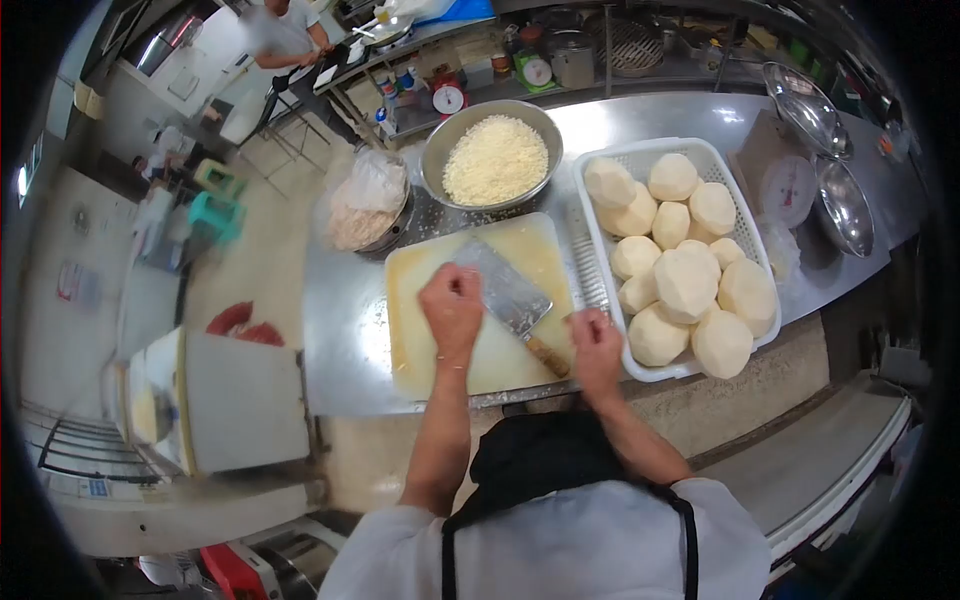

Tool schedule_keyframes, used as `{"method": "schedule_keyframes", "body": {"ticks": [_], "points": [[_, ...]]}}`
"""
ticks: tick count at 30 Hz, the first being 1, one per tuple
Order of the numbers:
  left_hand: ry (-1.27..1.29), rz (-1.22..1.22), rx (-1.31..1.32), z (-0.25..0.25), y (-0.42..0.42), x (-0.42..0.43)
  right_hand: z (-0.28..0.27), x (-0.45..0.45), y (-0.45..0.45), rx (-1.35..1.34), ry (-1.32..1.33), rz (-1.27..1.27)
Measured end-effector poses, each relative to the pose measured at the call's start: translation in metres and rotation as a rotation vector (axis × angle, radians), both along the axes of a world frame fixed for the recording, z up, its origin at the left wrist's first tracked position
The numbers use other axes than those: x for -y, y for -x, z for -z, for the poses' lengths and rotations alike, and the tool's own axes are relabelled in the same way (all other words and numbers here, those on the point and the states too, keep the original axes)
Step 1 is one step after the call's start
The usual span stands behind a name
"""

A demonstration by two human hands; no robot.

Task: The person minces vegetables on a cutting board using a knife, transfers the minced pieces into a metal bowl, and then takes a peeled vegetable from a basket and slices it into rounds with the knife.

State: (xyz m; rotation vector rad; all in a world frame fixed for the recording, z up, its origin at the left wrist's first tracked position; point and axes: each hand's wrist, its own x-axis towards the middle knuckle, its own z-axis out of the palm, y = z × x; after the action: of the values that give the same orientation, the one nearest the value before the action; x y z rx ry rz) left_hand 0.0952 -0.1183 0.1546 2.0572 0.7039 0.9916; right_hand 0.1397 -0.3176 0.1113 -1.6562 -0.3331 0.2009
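Observation:
A cleaver with a wide blade (505, 287) and a wooden handle lies flat on the yellowish cutting board (415, 345). Over the board's left part is my left hand (452, 300), its fingers curled in; whatever they may hold is hidden. My right hand (594, 342) hovers between the board's right edge and the white basket (625, 352), near the cleaver's handle but apart from it, fingers curled and slightly blurred. Peeled pale root vegetables (686, 282) fill the basket. Behind the board stands a metal bowl (433, 160) of chopped white pieces (497, 160).
Left of the bowl, a container (390, 232) holds pinkish stuff under a plastic bag (377, 180). Metal bowls (845, 205) and a scale (788, 190) stand at the right. Another person (290, 40) is at the back left. Red scales (448, 98) sit on a lower shelf.

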Motion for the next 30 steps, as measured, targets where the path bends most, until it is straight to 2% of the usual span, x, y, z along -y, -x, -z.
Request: {"method": "schedule_keyframes", "body": {"ticks": [1, 4, 7, 8, 9, 10, 12, 14, 15, 16, 17, 18, 20, 23, 25, 26, 27, 30], "points": [[-0.033, -0.105, -0.031, 0.006, 0.014, -0.024, -0.014, -0.003, -0.013, 0.019, 0.068, 0.021], [0.004, -0.224, -0.42, 0.072, 0.078, -0.068, -0.06, -0.059, -0.031, 0.658, 0.281, -0.357], [-0.067, -0.113, -0.334, 0.054, 0.066, -0.075, -0.057, -0.093, -0.021, 0.11, -0.036, -0.148], [-0.126, -0.06, -0.37, 0.041, 0.046, -0.082, -0.038, -0.093, -0.026, 0.011, -0.214, 0.067], [-0.208, 0.006, -0.336, 0.012, 0.018, -0.076, -0.025, -0.073, -0.037, -0.221, -0.311, 0.102], [-0.295, 0.082, -0.303, -0.016, -0.006, -0.067, -0.001, -0.063, -0.047, -0.245, -0.434, 0.214], [-0.289, 0.159, -0.222, -0.06, -0.027, -0.053, 0.02, -0.044, -0.066, -0.243, -0.29, 0.284], [-0.18, 0.099, -0.2, -0.057, -0.016, -0.072, 0.01, -0.064, -0.083, 0.169, -0.003, 0.122], [-0.12, 0.069, -0.192, -0.048, -0.006, -0.084, 0.004, -0.072, -0.092, 0.37, 0.146, 0.038], [-0.23, -0.028, -0.296, -0.003, 0.006, -0.106, -0.014, -0.09, -0.091, 0.526, 0.202, -0.053], [-0.156, -0.034, -0.327, 0.029, 0.019, -0.108, -0.032, -0.109, -0.087, 0.681, 0.257, -0.136], [-0.085, -0.033, -0.36, 0.045, 0.028, -0.109, -0.039, -0.116, -0.087, 0.655, 0.256, -0.132], [-0.006, -0.039, -0.376, 0.04, 0.028, -0.094, -0.044, -0.122, -0.085, 0.596, 0.259, -0.142], [0.002, -0.036, -0.364, 0.043, 0.024, -0.09, -0.041, -0.084, -0.069, 0.31, 0.313, -0.179], [0.002, 0.018, -0.288, 0.046, 0.01, -0.079, 0.002, -0.064, -0.042, 0.309, 0.407, -0.251], [0.004, 0.056, -0.319, 0.066, -0.001, -0.086, 0.03, -0.043, -0.027, 0.283, 0.471, -0.256], [-0.008, 0.15, -0.24, 0.059, -0.009, -0.077, 0.052, -0.026, -0.012, 0.322, 0.499, -0.27], [-0.036, 0.286, -0.216, 0.042, -0.052, -0.044, 0.094, -0.012, 0.018, 0.339, 0.677, -0.304]]}}
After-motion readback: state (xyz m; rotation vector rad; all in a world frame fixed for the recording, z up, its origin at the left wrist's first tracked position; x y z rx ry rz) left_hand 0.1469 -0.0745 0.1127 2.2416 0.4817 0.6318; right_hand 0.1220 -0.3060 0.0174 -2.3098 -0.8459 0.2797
